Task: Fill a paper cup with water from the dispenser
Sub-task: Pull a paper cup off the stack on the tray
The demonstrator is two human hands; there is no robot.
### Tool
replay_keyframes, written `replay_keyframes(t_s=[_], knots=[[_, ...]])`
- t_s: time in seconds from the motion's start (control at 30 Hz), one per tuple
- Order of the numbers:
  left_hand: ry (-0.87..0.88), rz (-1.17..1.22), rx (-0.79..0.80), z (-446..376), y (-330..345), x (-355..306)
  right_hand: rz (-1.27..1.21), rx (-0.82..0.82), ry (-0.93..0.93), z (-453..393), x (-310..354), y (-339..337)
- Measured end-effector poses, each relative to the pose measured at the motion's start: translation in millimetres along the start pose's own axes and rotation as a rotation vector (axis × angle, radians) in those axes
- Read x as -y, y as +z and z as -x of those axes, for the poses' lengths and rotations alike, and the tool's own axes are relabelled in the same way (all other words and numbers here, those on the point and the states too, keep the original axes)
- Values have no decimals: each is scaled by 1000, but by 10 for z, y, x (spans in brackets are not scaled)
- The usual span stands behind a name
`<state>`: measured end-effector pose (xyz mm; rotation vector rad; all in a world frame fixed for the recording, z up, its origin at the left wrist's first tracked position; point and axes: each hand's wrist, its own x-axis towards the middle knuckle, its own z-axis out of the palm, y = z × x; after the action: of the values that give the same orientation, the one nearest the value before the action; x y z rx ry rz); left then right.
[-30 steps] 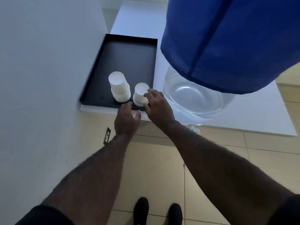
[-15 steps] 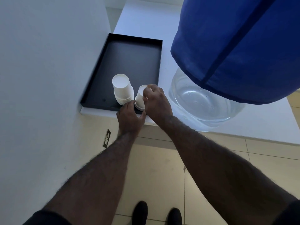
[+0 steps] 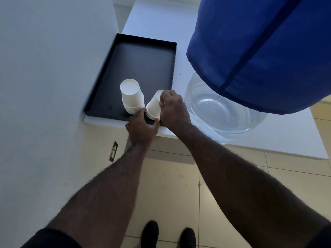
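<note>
Peeling one cup off: right hand (image 3: 172, 110) pinches tilted top cup (image 3: 154, 104), left hand (image 3: 141, 127) clamps short stack's rims (image 3: 152, 116) (anchor).

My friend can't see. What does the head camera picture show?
Two bare hands, left hand and right hand, grip a tilted short stack of upturned white paper cups over a black rectangular tray, beside a taller cup stack and a blue-covered clear water bottle.

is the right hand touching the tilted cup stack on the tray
Touching. The head view shows the right hand wrapped over the top and side of the tilted cup stack, its fingers lying on the white paper with no gap.
</note>
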<state>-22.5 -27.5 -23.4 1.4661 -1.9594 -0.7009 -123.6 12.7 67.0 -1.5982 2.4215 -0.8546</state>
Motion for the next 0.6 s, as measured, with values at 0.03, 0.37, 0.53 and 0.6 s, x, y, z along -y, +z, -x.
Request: replay_keyframes(t_s=[0.03,0.37,0.53,0.6], knots=[[-6,6,-1,-2,6,-12,-1,1,-1,1,-1,-3],[-67,39,18,-20,11,-85,34,-15,-58,29,27,-8],[-101,25,18,-51,21,-124,63,-12,-82,21,50,-46],[-102,14,14,-57,34,-117,73,-27,-85,-1,66,-66]])
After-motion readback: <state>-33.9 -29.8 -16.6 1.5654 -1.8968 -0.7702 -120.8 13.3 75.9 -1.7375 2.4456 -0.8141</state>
